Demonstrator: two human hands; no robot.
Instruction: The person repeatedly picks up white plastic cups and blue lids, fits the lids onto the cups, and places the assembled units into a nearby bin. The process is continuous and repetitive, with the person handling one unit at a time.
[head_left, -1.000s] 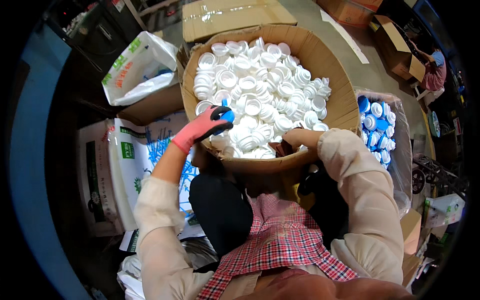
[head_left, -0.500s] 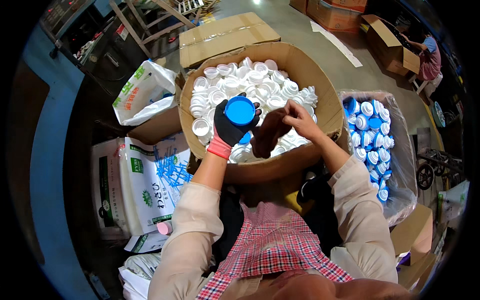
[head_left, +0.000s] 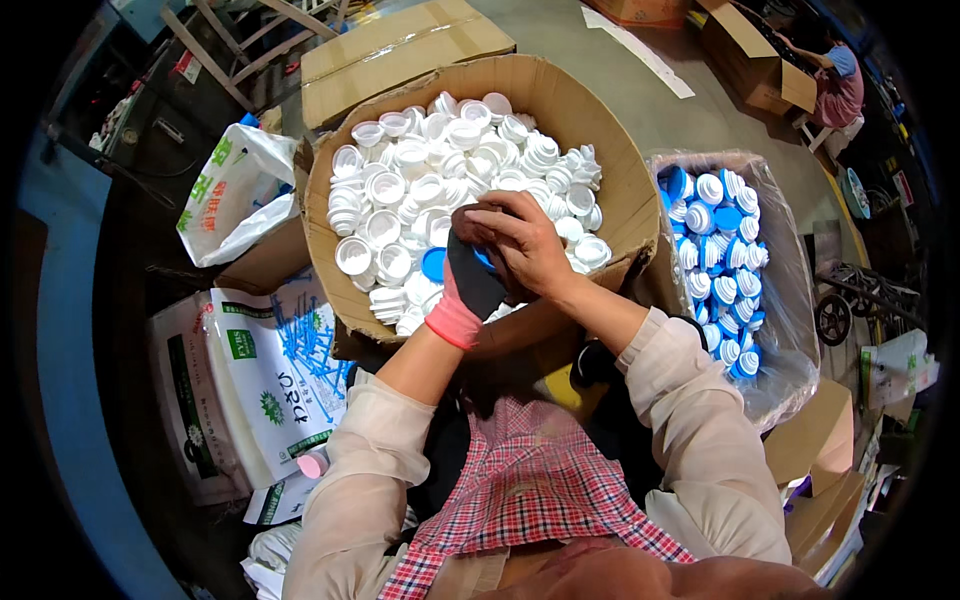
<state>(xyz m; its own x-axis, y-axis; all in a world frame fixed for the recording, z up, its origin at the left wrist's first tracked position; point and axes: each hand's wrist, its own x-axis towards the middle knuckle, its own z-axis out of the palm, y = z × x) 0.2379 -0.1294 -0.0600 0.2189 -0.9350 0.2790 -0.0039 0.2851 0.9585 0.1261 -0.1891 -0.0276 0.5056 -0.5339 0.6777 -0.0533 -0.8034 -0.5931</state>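
Note:
My left hand [head_left: 474, 286], in a black glove with a pink cuff, holds a blue round cap [head_left: 484, 258], of which only a sliver shows. My bare right hand [head_left: 527, 243] lies over it, its fingers bent round a dark brown cloth [head_left: 470, 224] pressed onto the cap. Both hands are above a big cardboard box [head_left: 625, 165] filled with white ridged plastic caps [head_left: 410, 190]. Another blue cap [head_left: 432, 265] is among the white ones, just left of my glove. The fingers of my left hand are mostly covered.
On the right, a plastic-lined box [head_left: 790, 330] holds blue-and-white cap assemblies [head_left: 728, 260]. To the left, thin blue sticks [head_left: 305, 330] lie on a printed white sack [head_left: 262, 375], near a white plastic bag [head_left: 235, 195]. A closed carton [head_left: 400, 50] stands behind. A person [head_left: 838, 85] sits far right.
My right hand has brought the brown cloth over onto the blue cap in my left hand, and the two hands now meet. The whole view has shifted, so the boxes appear further left.

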